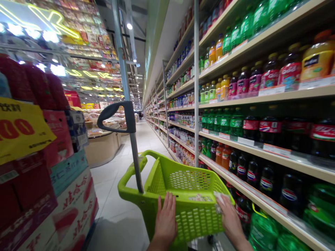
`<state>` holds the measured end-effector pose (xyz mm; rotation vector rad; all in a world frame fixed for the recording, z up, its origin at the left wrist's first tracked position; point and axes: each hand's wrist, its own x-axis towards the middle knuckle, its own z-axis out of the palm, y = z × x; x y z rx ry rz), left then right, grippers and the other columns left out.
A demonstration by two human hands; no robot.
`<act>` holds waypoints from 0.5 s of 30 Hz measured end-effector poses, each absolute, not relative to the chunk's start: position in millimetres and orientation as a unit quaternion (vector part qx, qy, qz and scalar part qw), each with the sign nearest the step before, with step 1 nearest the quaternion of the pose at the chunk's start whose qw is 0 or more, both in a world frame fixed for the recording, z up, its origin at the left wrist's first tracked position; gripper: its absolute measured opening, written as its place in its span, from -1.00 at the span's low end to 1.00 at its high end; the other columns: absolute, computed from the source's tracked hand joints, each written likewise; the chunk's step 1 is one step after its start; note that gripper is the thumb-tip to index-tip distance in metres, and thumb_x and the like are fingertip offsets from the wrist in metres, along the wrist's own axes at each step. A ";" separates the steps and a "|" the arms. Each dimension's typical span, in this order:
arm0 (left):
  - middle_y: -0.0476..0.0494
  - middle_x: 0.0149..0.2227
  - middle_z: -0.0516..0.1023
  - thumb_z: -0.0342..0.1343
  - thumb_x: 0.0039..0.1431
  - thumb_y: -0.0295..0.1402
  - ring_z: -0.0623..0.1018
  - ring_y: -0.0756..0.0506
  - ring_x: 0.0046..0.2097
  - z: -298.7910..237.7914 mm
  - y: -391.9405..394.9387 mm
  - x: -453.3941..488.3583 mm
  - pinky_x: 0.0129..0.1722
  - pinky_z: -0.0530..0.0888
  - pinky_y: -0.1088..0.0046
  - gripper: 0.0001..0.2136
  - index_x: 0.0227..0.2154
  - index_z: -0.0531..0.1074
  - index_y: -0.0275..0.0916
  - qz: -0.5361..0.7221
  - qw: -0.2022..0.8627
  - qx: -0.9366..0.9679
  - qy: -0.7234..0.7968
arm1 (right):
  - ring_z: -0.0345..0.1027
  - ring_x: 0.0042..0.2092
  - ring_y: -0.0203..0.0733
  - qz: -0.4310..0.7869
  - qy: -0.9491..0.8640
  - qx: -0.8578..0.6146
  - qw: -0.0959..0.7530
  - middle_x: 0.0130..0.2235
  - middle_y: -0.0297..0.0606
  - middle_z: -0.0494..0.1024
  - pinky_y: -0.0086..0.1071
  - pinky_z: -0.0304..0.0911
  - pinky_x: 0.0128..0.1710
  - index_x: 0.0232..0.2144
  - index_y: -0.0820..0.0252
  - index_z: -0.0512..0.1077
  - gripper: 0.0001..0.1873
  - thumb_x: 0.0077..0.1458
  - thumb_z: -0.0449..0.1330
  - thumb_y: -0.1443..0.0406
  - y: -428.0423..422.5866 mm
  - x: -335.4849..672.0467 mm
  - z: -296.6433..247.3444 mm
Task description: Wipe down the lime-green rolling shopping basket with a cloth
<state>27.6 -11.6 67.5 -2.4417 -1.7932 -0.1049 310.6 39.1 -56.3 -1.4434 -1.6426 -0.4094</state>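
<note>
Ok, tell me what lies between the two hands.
The perforated near wall of the lime-green shopping trolley lies between left hand and right hand, in the head view.

There are two hands, one left hand (165,219) and one right hand (230,218), one green cart (199,218), one grey handle (129,116) and one white cloth (218,198). Near left: one yellow price sign (23,130). Right: four red-labelled cola bottles (270,126) and, lower, two orange soda bottles (225,156). The far bottles (181,134) are too small to count.
</note>
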 end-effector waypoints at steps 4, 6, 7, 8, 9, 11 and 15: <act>-0.18 0.24 -0.10 -0.18 0.03 -0.32 -0.15 -0.17 0.25 65.7 -9.1 26.1 0.20 -0.16 0.05 -0.39 0.17 -0.09 -0.39 -0.034 0.073 -0.804 -0.589 | 0.08 0.14 -0.10 -0.099 -0.757 -0.481 0.430 0.08 -0.28 0.31 -0.12 0.13 0.06 -0.07 0.05 0.37 -0.46 -0.08 -0.11 0.48 36.6 269.4 -50.7; -0.16 0.24 -0.09 -0.18 0.03 -0.33 -0.13 -0.17 0.25 65.0 -8.7 25.0 0.20 -0.16 0.06 -0.40 0.17 -0.08 -0.37 -0.028 0.087 -0.805 -0.586 | 0.10 0.13 -0.10 -0.090 -0.760 -0.491 0.416 0.07 -0.29 0.32 -0.11 0.12 0.06 -0.06 0.03 0.36 -0.45 -0.10 -0.09 0.49 36.7 288.5 -47.0; -0.16 0.24 -0.08 -0.18 0.03 -0.33 -0.13 -0.16 0.25 64.8 -8.9 24.8 0.19 -0.17 0.06 -0.40 0.17 -0.08 -0.37 -0.029 0.092 -0.807 -0.583 | 0.11 0.12 -0.08 -0.093 -0.742 -0.518 0.414 0.06 -0.28 0.33 -0.09 0.12 0.06 -0.07 0.04 0.36 -0.44 -0.11 -0.09 0.50 37.1 303.8 -44.6; -0.17 0.23 -0.07 -0.18 0.03 -0.33 -0.12 -0.16 0.25 64.5 -9.2 25.0 0.19 -0.18 0.06 -0.40 0.17 -0.07 -0.37 -0.033 0.095 -0.808 -0.580 | 0.12 0.11 -0.06 -0.098 -0.717 -0.551 0.416 0.04 -0.25 0.34 -0.06 0.12 0.05 -0.07 0.07 0.37 -0.43 -0.13 -0.09 0.51 37.5 318.8 -41.5; -0.18 0.23 -0.06 -0.18 0.03 -0.32 -0.12 -0.16 0.25 64.3 -9.6 25.6 0.19 -0.18 0.06 -0.40 0.17 -0.06 -0.38 -0.040 0.098 -0.809 -0.578 | 0.13 0.11 -0.03 -0.104 -0.685 -0.586 0.420 0.03 -0.22 0.35 -0.03 0.10 0.05 -0.08 0.10 0.38 -0.45 -0.14 -0.08 0.50 37.7 330.3 -37.8; -0.21 0.23 -0.04 -0.17 0.02 -0.31 -0.11 -0.16 0.25 63.6 -10.3 27.6 0.19 -0.21 0.04 -0.40 0.16 -0.04 -0.40 -0.054 0.101 -0.809 -0.576 | 0.15 0.09 0.03 -0.106 -0.644 -0.626 0.427 0.01 -0.13 0.36 0.02 0.11 0.03 -0.10 0.19 0.39 -0.49 -0.14 -0.05 0.47 36.8 333.5 -29.8; -0.22 0.22 -0.02 -0.15 0.01 -0.32 -0.11 -0.17 0.25 61.7 -10.2 31.4 0.18 -0.24 0.05 -0.40 0.16 -0.02 -0.40 -0.060 0.121 -0.806 -0.576 | 0.10 0.12 -0.10 -0.068 -0.721 -0.536 0.434 0.06 -0.17 0.32 -0.07 0.06 0.09 -0.01 0.18 0.31 -0.42 -0.10 -0.12 0.52 30.6 268.7 -19.2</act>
